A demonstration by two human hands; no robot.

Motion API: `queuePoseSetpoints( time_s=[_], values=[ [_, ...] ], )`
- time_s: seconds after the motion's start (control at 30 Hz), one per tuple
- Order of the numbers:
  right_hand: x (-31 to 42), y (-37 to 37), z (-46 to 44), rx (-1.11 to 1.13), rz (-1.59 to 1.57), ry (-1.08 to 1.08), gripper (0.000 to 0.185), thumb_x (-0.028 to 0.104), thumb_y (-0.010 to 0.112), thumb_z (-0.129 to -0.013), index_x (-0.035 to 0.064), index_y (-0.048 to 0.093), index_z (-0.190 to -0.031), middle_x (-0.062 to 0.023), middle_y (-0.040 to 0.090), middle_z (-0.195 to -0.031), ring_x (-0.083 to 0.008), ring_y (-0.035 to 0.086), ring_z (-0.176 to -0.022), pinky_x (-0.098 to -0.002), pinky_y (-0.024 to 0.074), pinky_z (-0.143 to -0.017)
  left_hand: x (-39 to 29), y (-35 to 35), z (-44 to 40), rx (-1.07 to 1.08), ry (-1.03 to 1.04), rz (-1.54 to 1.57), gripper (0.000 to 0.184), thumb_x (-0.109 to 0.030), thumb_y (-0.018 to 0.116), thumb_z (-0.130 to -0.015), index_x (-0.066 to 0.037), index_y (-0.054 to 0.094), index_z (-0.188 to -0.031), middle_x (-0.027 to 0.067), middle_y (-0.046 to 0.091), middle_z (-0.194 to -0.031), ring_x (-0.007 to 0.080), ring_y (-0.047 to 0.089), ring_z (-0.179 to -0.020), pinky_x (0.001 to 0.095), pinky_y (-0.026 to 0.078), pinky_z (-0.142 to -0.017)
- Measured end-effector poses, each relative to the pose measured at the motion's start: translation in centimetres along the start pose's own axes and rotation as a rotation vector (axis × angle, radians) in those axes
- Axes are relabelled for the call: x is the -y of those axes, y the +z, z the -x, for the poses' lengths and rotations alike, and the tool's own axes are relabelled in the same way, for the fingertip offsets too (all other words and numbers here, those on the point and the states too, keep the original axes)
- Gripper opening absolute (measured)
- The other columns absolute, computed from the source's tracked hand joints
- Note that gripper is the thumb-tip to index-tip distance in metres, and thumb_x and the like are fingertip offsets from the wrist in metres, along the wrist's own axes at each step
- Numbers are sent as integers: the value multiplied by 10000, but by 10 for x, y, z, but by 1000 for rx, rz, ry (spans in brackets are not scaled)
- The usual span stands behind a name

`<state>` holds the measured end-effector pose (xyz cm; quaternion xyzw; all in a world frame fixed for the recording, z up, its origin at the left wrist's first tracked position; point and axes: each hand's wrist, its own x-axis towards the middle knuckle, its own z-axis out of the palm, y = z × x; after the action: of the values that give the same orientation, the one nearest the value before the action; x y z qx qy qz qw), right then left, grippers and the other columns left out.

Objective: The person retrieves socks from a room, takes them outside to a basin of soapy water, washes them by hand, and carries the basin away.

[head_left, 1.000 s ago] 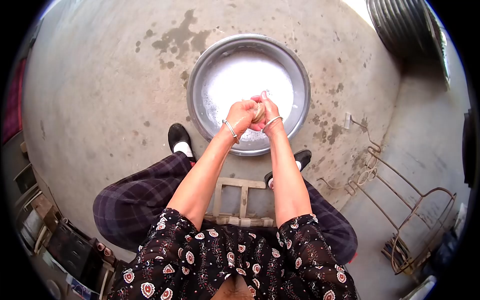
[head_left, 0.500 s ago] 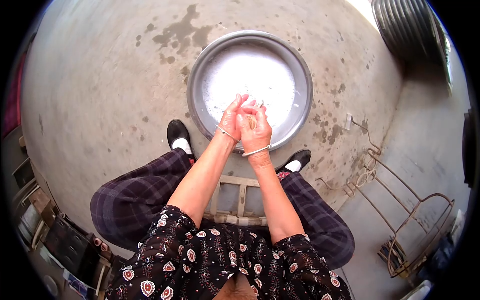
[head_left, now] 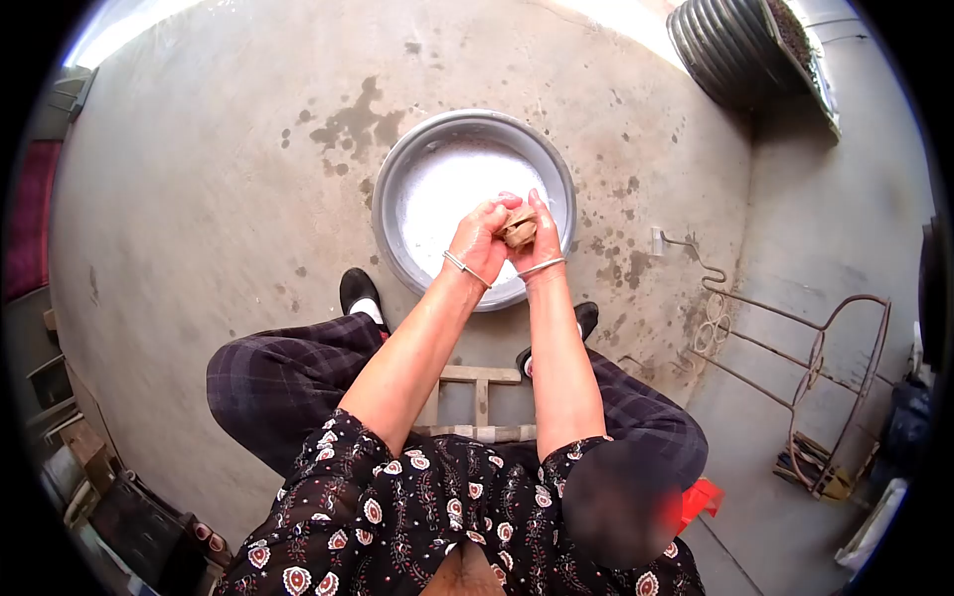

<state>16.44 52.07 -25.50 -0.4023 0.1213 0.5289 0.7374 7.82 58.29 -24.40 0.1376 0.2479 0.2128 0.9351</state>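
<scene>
Both my hands meet over the near right part of a grey basin [head_left: 386,189] that holds white, foamy water [head_left: 437,184]. Between them is a small tan-brown lump [head_left: 519,228], folded or crumpled, of a kind I cannot make out. My left hand [head_left: 484,238] has its fingers curled against the lump. My right hand [head_left: 540,238] cups it from the other side, thumb side up. Both hands look wet, and a light bangle rings each wrist. My palms and some fingertips are partly hidden.
A low wooden stool [head_left: 481,397] is between my legs. Right of the basin a bent metal rack [head_left: 765,348] leans out. Coiled black pipe [head_left: 723,50] lies at the upper right. A person's blurred head [head_left: 624,505] shows near my right side. Wet patches [head_left: 360,124] mark the concrete floor.
My hands have shifted slightly right and turned, so the tan-brown lump shows more between them. The view has moved, and a person's head has appeared at the lower right.
</scene>
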Motion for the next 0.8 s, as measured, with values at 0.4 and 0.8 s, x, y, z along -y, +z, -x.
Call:
queuePoseSetpoints(
  time_s=[0.4, 0.8],
  values=[
    [-30, 103, 137, 30, 1050, -1160, 184, 25, 519, -813, 25, 610, -973, -98, 613, -1039, -197, 562, -995, -305, 408, -899, -29, 40, 65, 185, 12, 228, 288, -210, 416, -897, -7, 519, -1074, 145, 547, -1083, 231, 537, -982, 360, 450, -886],
    [-14, 110, 125, 137, 1190, -1261, 257, 234, 494, -859, 44, 660, -909, -122, 633, -1005, -270, 551, -1046, -375, 337, -957, -36, 60, 95, 166, 31, 329, 321, -204, 467, -896, -15, 467, -1156, 133, 520, -1153, 261, 498, -1075, 364, 400, -946]
  ],
)
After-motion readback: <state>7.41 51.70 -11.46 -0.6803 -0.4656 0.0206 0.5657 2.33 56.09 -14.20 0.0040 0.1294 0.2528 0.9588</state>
